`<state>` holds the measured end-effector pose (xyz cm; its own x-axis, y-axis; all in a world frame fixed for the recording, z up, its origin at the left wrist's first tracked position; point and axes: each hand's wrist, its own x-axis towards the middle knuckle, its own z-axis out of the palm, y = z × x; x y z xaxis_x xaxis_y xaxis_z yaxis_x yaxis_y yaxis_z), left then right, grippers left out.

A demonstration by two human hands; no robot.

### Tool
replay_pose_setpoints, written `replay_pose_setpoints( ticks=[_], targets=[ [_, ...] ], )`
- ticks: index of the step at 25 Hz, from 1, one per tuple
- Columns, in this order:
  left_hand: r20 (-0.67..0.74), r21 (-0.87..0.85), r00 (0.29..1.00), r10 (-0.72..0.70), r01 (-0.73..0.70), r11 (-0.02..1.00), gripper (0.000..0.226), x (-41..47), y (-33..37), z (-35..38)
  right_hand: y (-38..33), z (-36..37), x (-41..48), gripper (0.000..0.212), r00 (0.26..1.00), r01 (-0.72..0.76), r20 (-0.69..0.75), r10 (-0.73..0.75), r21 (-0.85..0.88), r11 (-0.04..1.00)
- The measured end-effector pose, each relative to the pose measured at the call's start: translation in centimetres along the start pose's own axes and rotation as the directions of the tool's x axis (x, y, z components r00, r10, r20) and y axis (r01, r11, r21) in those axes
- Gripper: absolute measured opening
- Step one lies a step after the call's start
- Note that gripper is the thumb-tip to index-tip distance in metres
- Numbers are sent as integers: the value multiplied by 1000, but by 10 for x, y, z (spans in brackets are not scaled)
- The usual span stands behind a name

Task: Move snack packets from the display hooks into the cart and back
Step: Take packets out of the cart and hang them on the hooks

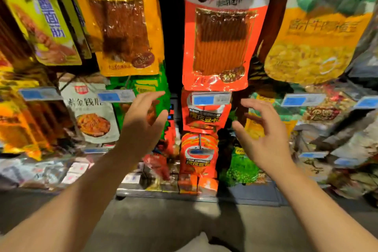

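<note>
Snack packets hang in columns on display hooks in front of me. A large red-orange packet (pixel 221 47) with brown sticks hangs top centre, and a smaller orange packet (pixel 204 117) hangs under it behind a blue price tag (pixel 210 98). My left hand (pixel 143 122) is raised to the left of that orange packet, fingers loosely spread, holding nothing. On the packet's other side my right hand (pixel 263 131) is lifted with relaxed fingers, also empty. Neither hand touches a packet. No cart is in view.
A yellow-orange packet (pixel 124 32) hangs top left of centre, a white packet (pixel 92 112) below it, green packets (pixel 243 168) lower right. Small boxes (pixel 196 184) line the bottom shelf edge. Grey floor (pixel 184 225) lies below.
</note>
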<state>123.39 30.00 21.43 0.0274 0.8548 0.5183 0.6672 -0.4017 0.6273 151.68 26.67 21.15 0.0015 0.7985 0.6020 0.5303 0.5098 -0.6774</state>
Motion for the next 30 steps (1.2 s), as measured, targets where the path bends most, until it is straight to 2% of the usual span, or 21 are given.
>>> replay_pose_setpoints(
  ticks=[3, 5, 8, 10, 13, 16, 18, 21, 23, 26, 30],
  targets=[
    [-47, 10, 999, -22, 22, 1000, 41, -20, -5, -12, 3, 5, 1, 44, 982, 142, 131, -137, -29, 989],
    [-133, -11, 986, -98, 98, 995, 40, -32, -10, -35, 1, 15, 9, 52, 955, 221, 208, -214, -13, 975],
    [-126, 108, 974, -189, 202, 973, 44, -53, -19, -75, -13, 38, 15, 58, 942, 174, 282, -181, 47, 984],
    [-77, 249, 979, -191, 204, 947, 51, -68, -20, -97, -27, 54, 12, 61, 929, 153, 326, -173, 85, 984],
    [-31, 335, 989, -144, 147, 931, 55, -84, -15, -126, -57, 72, 10, 62, 893, 178, 398, -211, 120, 977],
    [-54, 403, 994, -99, 112, 908, 58, -97, -9, -152, -94, 80, 8, 61, 878, 228, 406, -254, 111, 967],
    [-70, 391, 993, -97, 116, 913, 59, -108, -5, -174, -125, 82, 4, 64, 878, 227, 405, -253, 112, 967],
    [-88, 364, 996, -31, 62, 930, 65, -135, -6, -228, -187, 89, -19, 66, 898, 211, 376, -230, 92, 973],
    [-96, 380, 995, 9, 29, 925, 66, -161, -11, -273, -227, 98, -43, 63, 904, 252, 331, -272, 103, 962],
    [-147, 392, 989, -7, 65, 918, 67, -193, -25, -331, -272, 121, -68, 61, 911, 253, 286, -297, 181, 950],
    [-219, 399, 975, -28, 116, 910, 62, -207, -54, -387, -311, 170, -73, 59, 907, 261, 283, -311, 202, 944]
  ],
)
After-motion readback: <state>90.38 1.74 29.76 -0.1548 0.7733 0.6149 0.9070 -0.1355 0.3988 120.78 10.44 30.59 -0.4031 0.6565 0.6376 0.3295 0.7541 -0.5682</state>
